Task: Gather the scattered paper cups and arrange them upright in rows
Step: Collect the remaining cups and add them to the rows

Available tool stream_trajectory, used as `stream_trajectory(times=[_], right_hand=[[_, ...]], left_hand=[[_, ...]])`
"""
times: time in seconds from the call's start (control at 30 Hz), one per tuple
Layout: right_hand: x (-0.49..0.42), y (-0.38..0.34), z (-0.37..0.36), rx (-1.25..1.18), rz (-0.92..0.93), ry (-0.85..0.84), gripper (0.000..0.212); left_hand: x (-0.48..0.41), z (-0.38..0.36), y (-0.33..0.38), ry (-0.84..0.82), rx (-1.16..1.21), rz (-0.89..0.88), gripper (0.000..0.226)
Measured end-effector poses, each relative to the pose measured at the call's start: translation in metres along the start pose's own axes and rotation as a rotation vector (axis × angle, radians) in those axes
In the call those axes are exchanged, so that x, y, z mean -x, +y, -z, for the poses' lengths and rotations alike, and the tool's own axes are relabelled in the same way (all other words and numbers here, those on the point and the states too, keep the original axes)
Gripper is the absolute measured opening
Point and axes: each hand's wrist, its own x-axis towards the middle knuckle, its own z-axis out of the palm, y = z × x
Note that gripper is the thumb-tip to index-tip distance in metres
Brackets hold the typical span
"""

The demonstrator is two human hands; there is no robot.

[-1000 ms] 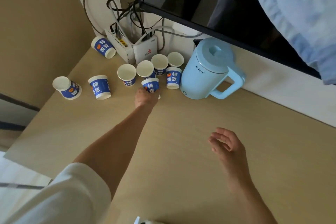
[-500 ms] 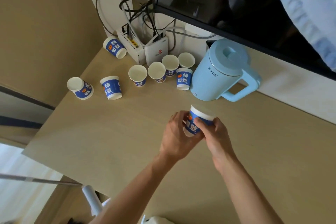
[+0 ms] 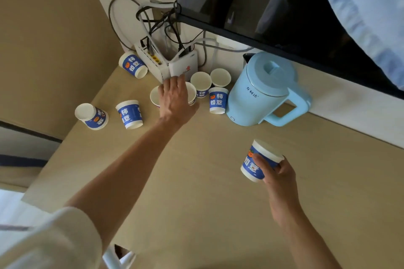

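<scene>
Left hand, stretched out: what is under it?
One upright cup shows left of the left hand, a second cup right of it; their middles are covered, so any contact is hidden.

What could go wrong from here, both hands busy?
1. The left hand reaches over closely packed upright cups; a nudge could topple several.
2. It is close to the router and its cables; it might snag.
3. The right hand holds a tilted cup; set down so, it could tip.

A: Obstructions?
B: The light-blue plastic kettle [image 3: 258, 96] stands just right of the upright blue-and-white paper cups [image 3: 220, 76]; white router boxes [image 3: 183, 67] stand behind them.
A: Access?
B: From the near side, across bare light-wood tabletop [image 3: 196, 192].
</scene>
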Motion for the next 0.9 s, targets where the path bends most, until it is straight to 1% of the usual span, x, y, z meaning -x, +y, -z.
stream_trajectory(times=[0.1, 0.17, 0.3, 0.4, 0.47, 0.5, 0.6, 0.67, 0.8, 0.9], right_hand=[[0.003, 0.002, 0.006, 0.003, 0.009, 0.020, 0.061], [0.005, 0.002, 0.009, -0.004, 0.008, 0.024, 0.061], [0.006, 0.003, 0.015, -0.016, 0.014, 0.042, 0.062], [0.006, 0.006, 0.020, -0.020, 0.007, 0.044, 0.054], [0.008, 0.008, 0.022, -0.030, 0.003, 0.044, 0.049], [0.010, 0.009, 0.023, -0.036, 0.003, 0.043, 0.049], [0.020, 0.009, 0.028, -0.039, 0.014, 0.030, 0.049], [0.028, 0.010, 0.035, -0.048, 0.028, 0.039, 0.050], [0.046, 0.012, 0.058, -0.093, 0.061, 0.108, 0.053], [0.062, 0.010, 0.079, -0.137, 0.094, 0.178, 0.053]], left_hand=[[-0.026, -0.013, 0.000, -0.110, -0.228, 0.003, 0.097], [-0.031, -0.021, 0.002, -0.147, -0.342, 0.002, 0.092], [-0.027, -0.029, 0.001, -0.107, -0.376, -0.044, 0.068], [-0.014, -0.017, 0.008, -0.027, -0.331, -0.088, 0.070], [0.001, -0.001, 0.017, 0.016, -0.219, -0.132, 0.074], [0.010, 0.008, 0.023, 0.019, -0.127, -0.162, 0.075], [0.051, 0.037, 0.045, -0.003, 0.226, -0.231, 0.075], [0.080, 0.053, 0.061, -0.038, 0.367, -0.227, 0.079], [0.131, 0.069, 0.087, -0.102, 0.564, -0.166, 0.096], [0.167, 0.079, 0.109, -0.105, 0.682, -0.126, 0.090]])
